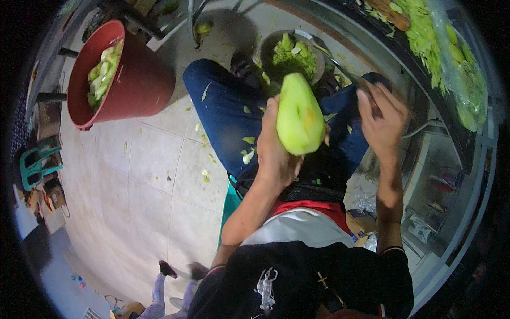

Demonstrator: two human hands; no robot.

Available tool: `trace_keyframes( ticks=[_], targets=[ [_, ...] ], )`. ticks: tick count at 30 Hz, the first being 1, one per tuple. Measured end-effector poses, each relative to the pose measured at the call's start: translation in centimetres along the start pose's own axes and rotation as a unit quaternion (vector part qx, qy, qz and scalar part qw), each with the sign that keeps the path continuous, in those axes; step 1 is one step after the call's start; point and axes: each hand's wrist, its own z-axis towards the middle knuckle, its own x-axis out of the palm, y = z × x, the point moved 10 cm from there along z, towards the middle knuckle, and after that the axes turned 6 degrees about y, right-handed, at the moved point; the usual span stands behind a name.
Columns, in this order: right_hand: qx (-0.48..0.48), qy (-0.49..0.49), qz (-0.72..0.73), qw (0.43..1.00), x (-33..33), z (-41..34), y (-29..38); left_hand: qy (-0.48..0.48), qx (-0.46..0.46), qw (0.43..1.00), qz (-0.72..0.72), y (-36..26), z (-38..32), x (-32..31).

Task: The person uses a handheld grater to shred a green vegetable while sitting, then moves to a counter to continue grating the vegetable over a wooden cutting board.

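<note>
My left hand [273, 147] cradles a peeled green papaya [299, 115] from below, above my lap. A slit and a yellowish patch mark its upper face. Off to its right, my right hand [380, 111] grips a knife [344, 69] by the handle, its blade slanting up and left, clear of the fruit. Beyond the papaya, a round basin [267, 50] on the floor between my feet holds green shreds and several larger pieces. Motion blurs the right hand and the handle.
A red plastic bucket [147, 83] with pale green pieces stands at left. Shredded green flesh [426, 44] and a clear plastic bag [464, 79] rest on the dark table [402, 56] at right. Peelings litter the tiled floor [151, 159]. Another person's legs [157, 293] show at bottom left.
</note>
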Motion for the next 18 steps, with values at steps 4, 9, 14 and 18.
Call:
trace_keyframes(
  ticks=[4, 9, 14, 18],
  targets=[
    [-0.078, 0.034, -0.033, 0.996, -1.2, -1.9, 4.8, -0.003, 0.016, 1.0, -0.02, -0.7, -0.4, -0.7],
    [-0.192, 0.068, -0.065, 0.977, -0.7, -3.6, 7.8, -0.073, -0.024, 0.995, -0.06, 0.1, -0.7, -1.9],
    [-0.225, 0.123, -0.129, 0.958, 0.6, -4.1, 9.2, -0.066, -0.024, 0.997, -0.033, -0.3, -1.1, -1.3],
    [-0.281, 0.116, -0.177, 0.936, 1.1, -5.2, 10.2, -0.061, 0.024, 0.998, 0.006, -0.6, -0.6, -2.4]
  ],
)
